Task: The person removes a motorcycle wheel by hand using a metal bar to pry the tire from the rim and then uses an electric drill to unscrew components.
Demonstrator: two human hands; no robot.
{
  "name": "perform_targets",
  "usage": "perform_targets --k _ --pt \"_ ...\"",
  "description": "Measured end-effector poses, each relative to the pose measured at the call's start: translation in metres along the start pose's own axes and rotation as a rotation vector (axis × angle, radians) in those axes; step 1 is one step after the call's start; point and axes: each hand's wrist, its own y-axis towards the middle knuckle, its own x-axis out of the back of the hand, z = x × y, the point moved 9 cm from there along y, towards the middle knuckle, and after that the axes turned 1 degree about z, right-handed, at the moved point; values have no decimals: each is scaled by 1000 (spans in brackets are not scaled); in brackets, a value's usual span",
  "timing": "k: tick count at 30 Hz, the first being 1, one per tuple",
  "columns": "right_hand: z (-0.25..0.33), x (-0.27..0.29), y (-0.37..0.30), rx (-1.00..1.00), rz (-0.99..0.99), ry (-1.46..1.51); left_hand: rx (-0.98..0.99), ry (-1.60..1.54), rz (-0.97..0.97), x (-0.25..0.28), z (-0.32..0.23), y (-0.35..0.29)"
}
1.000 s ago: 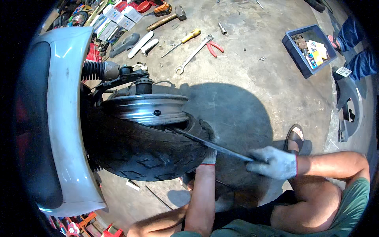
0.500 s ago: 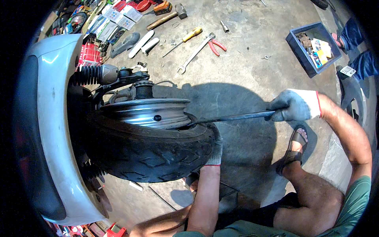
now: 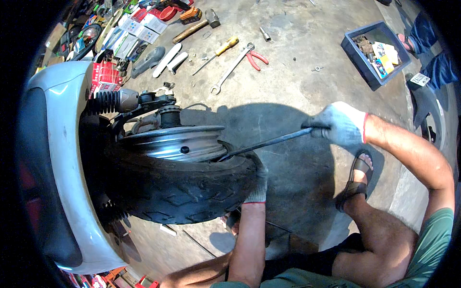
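Observation:
My right hand, in a white and grey work glove, is closed around the end of a dark metal tyre lever. The lever slants down to the left, its tip tucked between the silver wheel rim and the black tyre. The tyre hangs partly off the rim, its near side lower than the metal. My gloved left hand holds the tyre's right side; its fingers are mostly hidden against the dark rubber. A black valve stem shows on the rim.
A grey scooter body panel stands at left. Beyond the wheel lie a combination wrench, red-handled pliers, a yellow screwdriver and a hammer. A blue crate sits far right, near another person's legs.
My right hand has moved left and slightly up, so the lever stands steeper, with its tip farther left along the rim. My left hand keeps its place on the tyre.

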Motion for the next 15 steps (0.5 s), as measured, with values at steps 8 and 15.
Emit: perform_targets --k 8,15 --pt "-1 12 25 123 -48 24 -34 41 3 5 -7 4" --pt "8 10 34 188 -62 -1 -53 68 -25 -3 7 4"
